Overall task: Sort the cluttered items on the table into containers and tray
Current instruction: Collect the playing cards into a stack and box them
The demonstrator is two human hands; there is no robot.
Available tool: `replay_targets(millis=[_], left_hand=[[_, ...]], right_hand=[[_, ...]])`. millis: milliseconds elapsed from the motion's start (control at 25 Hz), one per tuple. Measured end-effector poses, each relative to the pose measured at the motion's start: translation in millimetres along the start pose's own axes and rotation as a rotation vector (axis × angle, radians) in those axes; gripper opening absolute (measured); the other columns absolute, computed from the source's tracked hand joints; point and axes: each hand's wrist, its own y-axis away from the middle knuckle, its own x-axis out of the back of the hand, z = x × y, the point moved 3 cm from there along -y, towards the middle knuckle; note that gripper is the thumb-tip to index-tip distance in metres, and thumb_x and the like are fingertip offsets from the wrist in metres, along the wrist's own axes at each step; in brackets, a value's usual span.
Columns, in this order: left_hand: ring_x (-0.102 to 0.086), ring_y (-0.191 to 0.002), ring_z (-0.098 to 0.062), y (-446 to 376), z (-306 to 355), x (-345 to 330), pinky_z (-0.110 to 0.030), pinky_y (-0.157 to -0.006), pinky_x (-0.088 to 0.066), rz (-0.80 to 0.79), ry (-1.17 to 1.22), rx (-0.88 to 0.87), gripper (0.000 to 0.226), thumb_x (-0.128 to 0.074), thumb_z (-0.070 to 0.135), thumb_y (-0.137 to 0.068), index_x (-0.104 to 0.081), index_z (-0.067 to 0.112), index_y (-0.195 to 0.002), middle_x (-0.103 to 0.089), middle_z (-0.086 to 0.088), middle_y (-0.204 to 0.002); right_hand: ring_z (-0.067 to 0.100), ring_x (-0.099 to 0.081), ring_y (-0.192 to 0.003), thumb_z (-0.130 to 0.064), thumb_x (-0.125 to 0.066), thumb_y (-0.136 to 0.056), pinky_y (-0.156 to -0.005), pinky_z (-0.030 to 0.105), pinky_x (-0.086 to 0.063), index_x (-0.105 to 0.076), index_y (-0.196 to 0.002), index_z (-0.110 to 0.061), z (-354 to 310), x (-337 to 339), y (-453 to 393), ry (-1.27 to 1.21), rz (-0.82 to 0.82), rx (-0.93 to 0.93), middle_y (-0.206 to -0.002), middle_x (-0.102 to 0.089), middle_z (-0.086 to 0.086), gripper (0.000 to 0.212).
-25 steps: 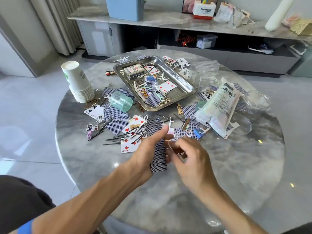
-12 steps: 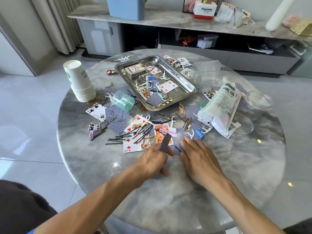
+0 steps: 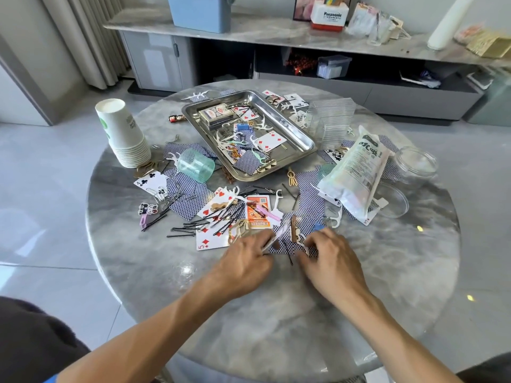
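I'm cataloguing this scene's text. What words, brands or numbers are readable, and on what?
"Panasonic": white and red box on the sideboard.
"5" with diamonds: face-up card near the left hand.
"4" with a club: face-up card beside the paper cups.
"4" with hearts: card under the hairpins.
Plastic bag: large printed characters, not legible.
Orange card: print too small.
Card box in the tray: blurred.

Grey marbled table point(image 3: 387, 272), silver tray point(image 3: 304, 142), blue-patterned cards point(image 3: 190, 203), translucent green cup point(image 3: 197, 165)

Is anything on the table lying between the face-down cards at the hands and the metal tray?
Yes. Between the face-down cards and the tray lie an orange card, floss picks and black hairpins. Lifting the cards over clears them.
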Motion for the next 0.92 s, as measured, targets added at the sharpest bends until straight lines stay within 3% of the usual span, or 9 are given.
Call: replay_targets(millis=[120, 200, 360, 480, 560, 640, 760, 840, 920], left_hand=[[-0.057, -0.082, -0.023, 0.5, 0.7, -5.3, -0.034, -0.069, -0.046, -0.113, -0.102, -0.056, 0.027, -0.042, 0.021, -0.075, -0.058, 0.022, -0.097, -0.064, -0.001, -0.093], [-0.057, -0.082, -0.024, -0.1, 1.6, -5.7, -0.037, -0.071, -0.049, -0.092, -0.137, -0.088, 0.024, -0.043, 0.021, -0.074, -0.057, 0.020, -0.094, -0.064, -0.001, -0.088], [-0.054, -0.081, -0.029, 0.9, 2.4, -6.0, -0.041, -0.071, -0.044, 0.010, -0.107, -0.147, 0.027, -0.041, 0.022, -0.072, -0.051, 0.015, -0.096, -0.058, -0.008, -0.081], [-0.056, -0.085, -0.023, -2.0, 0.1, -6.2, -0.036, -0.074, -0.046, -0.019, -0.030, -0.064, 0.028, -0.045, 0.026, -0.075, -0.056, 0.018, -0.099, -0.059, -0.003, -0.085], [-0.057, -0.078, -0.015, -1.6, 3.7, -7.8, -0.029, -0.066, -0.045, -0.084, 0.007, -0.018, 0.029, -0.046, 0.033, -0.072, -0.058, 0.025, -0.097, -0.058, 0.007, -0.080], [-0.056, -0.073, -0.014, -0.5, 10.0, -10.1, -0.028, -0.063, -0.043, -0.124, 0.026, -0.022, 0.041, -0.042, 0.045, -0.063, -0.059, 0.026, -0.096, -0.062, 0.005, -0.081], [-0.058, -0.084, -0.023, 0.1, 11.8, -13.0, -0.033, -0.070, -0.045, -0.117, -0.021, -0.056, 0.049, -0.039, 0.042, -0.061, -0.059, 0.024, -0.102, -0.065, 0.000, -0.092], [-0.059, -0.092, -0.030, 4.0, 8.8, -17.0, -0.039, -0.078, -0.049, -0.056, -0.092, -0.090, 0.044, -0.039, 0.031, -0.067, -0.059, 0.022, -0.105, -0.067, -0.003, -0.097], [-0.059, -0.089, -0.032, 8.2, 7.0, -19.1, -0.039, -0.076, -0.047, 0.036, -0.106, -0.090, 0.033, -0.042, 0.026, -0.074, -0.057, 0.020, -0.102, -0.066, -0.002, -0.092]], right_hand=[[0.025, -0.052, -0.103, -0.036, -0.072, -0.084, -0.082, 0.029, -0.035, -0.061, -0.089, -0.017, 6.1, -2.4, -9.8, 0.028, -0.005, -0.023, -0.102, -0.057, 0.000, 0.023], [0.027, -0.050, -0.109, -0.043, -0.069, -0.084, -0.090, 0.033, -0.037, -0.061, -0.098, -0.018, 8.2, -3.4, -13.1, 0.032, -0.021, -0.095, -0.111, -0.057, 0.001, 0.030], [0.029, -0.044, -0.117, -0.067, -0.055, -0.083, -0.094, 0.043, -0.040, -0.054, -0.120, -0.021, 4.9, -10.8, -12.9, 0.289, -0.031, -0.238, -0.125, -0.049, 0.002, 0.058], [0.031, -0.046, -0.118, -0.046, -0.068, -0.084, -0.096, 0.040, -0.039, -0.054, -0.123, -0.024, 0.9, -9.4, -20.4, 0.064, -0.035, -0.183, -0.130, -0.053, 0.000, 0.046], [0.031, -0.050, -0.116, -0.026, -0.072, -0.081, -0.095, 0.037, -0.039, -0.055, -0.124, -0.023, -0.8, -8.9, -20.8, -0.037, -0.034, -0.153, -0.128, -0.058, 0.000, 0.047], [0.029, -0.050, -0.114, -0.017, -0.073, -0.076, -0.092, 0.037, -0.040, -0.054, -0.121, -0.023, -2.7, -9.0, -17.8, -0.162, -0.035, -0.186, -0.121, -0.061, -0.003, 0.050], [0.027, -0.045, -0.118, -0.027, -0.077, -0.071, -0.091, 0.038, -0.036, -0.047, -0.120, -0.028, -3.2, -7.9, -15.4, -0.214, -0.048, -0.289, -0.120, -0.057, -0.008, 0.057], [0.030, -0.043, -0.121, -0.042, -0.076, -0.072, -0.094, 0.042, -0.036, -0.040, -0.126, -0.026, -2.2, -3.2, -13.3, -0.040, -0.064, -0.338, -0.127, -0.051, -0.001, 0.067], [0.031, -0.044, -0.123, -0.050, -0.073, -0.076, -0.096, 0.044, -0.039, -0.038, -0.128, -0.023, -6.4, -1.1, -9.3, 0.087, -0.081, -0.313, -0.128, -0.049, 0.003, 0.069]])
